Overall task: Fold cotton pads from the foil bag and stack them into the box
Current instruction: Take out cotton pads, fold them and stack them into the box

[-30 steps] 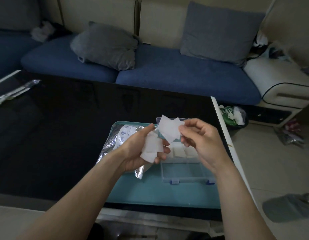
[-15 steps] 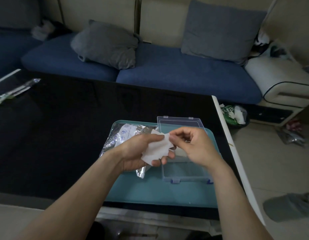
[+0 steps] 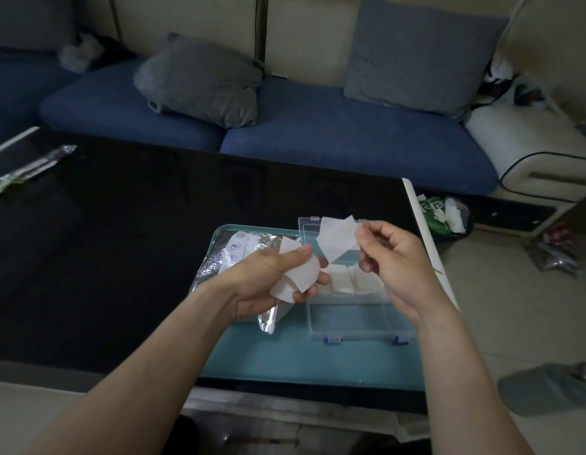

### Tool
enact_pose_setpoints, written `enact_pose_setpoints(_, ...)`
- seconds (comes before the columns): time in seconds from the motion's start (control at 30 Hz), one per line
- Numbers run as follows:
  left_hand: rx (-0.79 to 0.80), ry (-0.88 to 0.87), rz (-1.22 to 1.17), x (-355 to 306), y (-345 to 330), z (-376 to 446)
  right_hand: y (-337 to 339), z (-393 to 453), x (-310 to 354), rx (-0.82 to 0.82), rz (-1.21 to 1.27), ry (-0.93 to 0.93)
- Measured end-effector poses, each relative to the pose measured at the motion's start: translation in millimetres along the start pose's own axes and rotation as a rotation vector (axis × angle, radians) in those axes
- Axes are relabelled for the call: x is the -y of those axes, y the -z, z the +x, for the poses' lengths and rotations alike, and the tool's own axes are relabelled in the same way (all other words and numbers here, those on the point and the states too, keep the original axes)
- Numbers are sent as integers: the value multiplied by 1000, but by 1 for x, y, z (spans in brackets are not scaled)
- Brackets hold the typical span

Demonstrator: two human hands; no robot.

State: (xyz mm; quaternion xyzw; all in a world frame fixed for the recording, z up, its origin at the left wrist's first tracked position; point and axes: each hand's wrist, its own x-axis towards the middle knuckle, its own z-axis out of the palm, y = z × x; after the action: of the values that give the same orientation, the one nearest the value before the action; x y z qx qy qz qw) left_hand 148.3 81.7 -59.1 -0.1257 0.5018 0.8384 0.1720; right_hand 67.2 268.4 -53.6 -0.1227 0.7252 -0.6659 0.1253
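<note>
My right hand [image 3: 388, 261] pinches one white cotton pad [image 3: 337, 239] by its right edge and holds it up above the clear plastic box [image 3: 357, 326]. My left hand [image 3: 268, 277] grips a small bunch of white cotton pads [image 3: 298, 277] between thumb and fingers, left of the box. Folded pads [image 3: 347, 280] lie in the box's far compartments; its near compartment looks bare. The box lid [image 3: 309, 229] stands open at the back. The foil bag [image 3: 226, 261] lies under my left hand on the teal tray [image 3: 285, 362].
The tray sits at the near right corner of a black glossy table [image 3: 104, 241]. A foil wrapper [image 3: 29, 169] lies far left. A blue sofa with grey cushions [image 3: 200, 80] stands behind. A bin [image 3: 444, 215] is on the floor to the right.
The hands were together on the pads half a second ago. Now my right hand has drawn a single pad up and to the right, away from the bunch in my left hand.
</note>
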Motion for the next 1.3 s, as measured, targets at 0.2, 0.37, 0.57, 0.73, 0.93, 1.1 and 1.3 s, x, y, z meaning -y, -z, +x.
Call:
enact_pose_setpoints(0.2,-44,-29,19,1,-3,2,-7,-7,-1,246,-241,-28)
enact_pose_setpoints(0.37,42,71,-62,-1,-7,1,-14,-5,-6,189,-460,81)
enact_pose_setpoints(0.57,-66,-22,8,3,-6,5,-17,-8,-6,157,-485,24)
enact_pose_setpoints(0.73,-147,-69,92,7,-9,7,-31,-10,-8,61,-439,-49)
enact_pose_setpoints(0.93,-167,-97,86,8,-9,7,-36,-5,-10,-9,-286,-137)
enact_pose_setpoints(1.1,-212,-154,223,12,-5,9,-38,-4,-12,-13,-308,-107)
enact_pose_setpoints(1.3,-209,-223,466,10,-1,5,-35,-5,-8,52,-369,-28)
